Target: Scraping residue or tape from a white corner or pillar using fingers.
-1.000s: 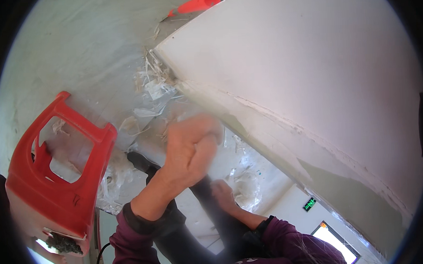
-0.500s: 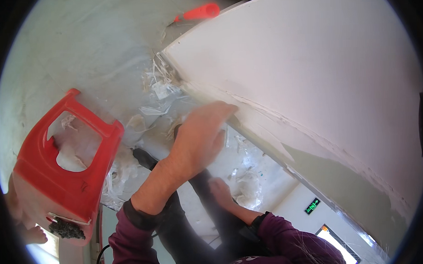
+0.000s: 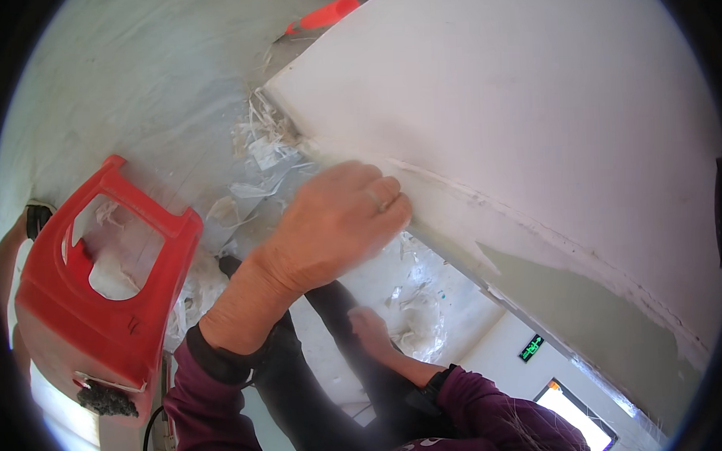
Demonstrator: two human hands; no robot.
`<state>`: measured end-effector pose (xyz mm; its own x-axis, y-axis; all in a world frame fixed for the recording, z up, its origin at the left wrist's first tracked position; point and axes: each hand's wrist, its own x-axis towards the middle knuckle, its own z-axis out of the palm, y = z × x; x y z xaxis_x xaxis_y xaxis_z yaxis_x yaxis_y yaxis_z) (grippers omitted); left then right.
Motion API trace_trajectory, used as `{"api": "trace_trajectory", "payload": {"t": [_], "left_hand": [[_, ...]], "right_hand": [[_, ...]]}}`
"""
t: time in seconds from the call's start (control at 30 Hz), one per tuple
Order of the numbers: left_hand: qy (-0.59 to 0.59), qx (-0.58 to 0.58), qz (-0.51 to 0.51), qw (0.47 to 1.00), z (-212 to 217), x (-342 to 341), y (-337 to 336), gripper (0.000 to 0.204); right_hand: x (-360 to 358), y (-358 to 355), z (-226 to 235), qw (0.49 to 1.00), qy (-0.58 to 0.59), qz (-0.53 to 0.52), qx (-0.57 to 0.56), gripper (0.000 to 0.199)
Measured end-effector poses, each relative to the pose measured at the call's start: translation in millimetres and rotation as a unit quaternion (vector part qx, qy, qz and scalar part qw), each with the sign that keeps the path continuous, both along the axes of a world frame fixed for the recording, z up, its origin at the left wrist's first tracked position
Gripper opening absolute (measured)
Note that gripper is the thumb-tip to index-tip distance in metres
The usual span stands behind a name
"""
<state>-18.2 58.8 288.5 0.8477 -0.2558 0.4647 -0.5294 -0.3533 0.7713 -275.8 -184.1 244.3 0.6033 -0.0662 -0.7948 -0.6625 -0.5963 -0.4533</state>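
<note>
My left hand [image 3: 341,218] is curled closed, with a ring on one finger, at the peeled lower edge of a large white panel [image 3: 515,93]. What its fingers pinch, if anything, is hidden. A ragged pale layer [image 3: 487,201] runs along that edge, with a greenish-grey patch [image 3: 562,290] beneath it. Lower down, my right hand [image 3: 371,330] rests against my dark-trousered leg [image 3: 344,309]; its fingers are too unclear to read. White scraps and shavings [image 3: 267,149] are heaped by the panel's left corner.
A red plastic stool [image 3: 102,314] stands at the left, with a dark fuzzy clump [image 3: 109,400] on it. Behind it shows another person's shoe [image 3: 39,218]. An orange-handled tool [image 3: 326,14] lies beyond the panel's corner. Crumpled clear plastic [image 3: 424,323] lies on the floor.
My left hand has turned and its fingers have curled in at the panel's edge. The other person's leg and shoe have come into sight behind the stool. My right hand stays by my leg.
</note>
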Motion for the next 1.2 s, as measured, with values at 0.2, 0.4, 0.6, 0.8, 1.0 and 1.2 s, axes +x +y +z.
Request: {"api": "trace_trajectory", "payload": {"t": [0.2, 0.4, 0.6, 0.8, 1.0, 1.2], "left_hand": [[0.076, -0.168, 0.025, 0.983, -11, -8, -13, 0.028], [0.085, -0.265, 0.076, 0.957, -11, -11, -26, 0.025], [0.119, -0.317, 0.072, 0.938, 2, -4, -20, 0.018], [0.277, -0.431, 0.089, 0.854, 11, -16, -13, 0.015], [0.273, -0.5, 0.021, 0.821, 42, -14, -19, 0.005], [0.38, -0.576, -0.009, 0.724, 65, -5, -4, 0.006]], "right_hand": [[0, 1, 1, 1.0, 0.002, -0.018, 0.003, 0.02], [-6, 3, 2, 0.999, -0.013, -0.025, -0.014, 0.019], [-8, 5, 2, 0.999, -0.004, -0.047, -0.015, 0.019], [-9, 8, 0, 0.998, -0.019, -0.048, -0.022, 0.018], [-8, 9, 2, 0.997, -0.06, 0.005, -0.05, 0.009], [-10, 12, -1, 0.998, -0.035, -0.035, -0.05, 0.009]]}}
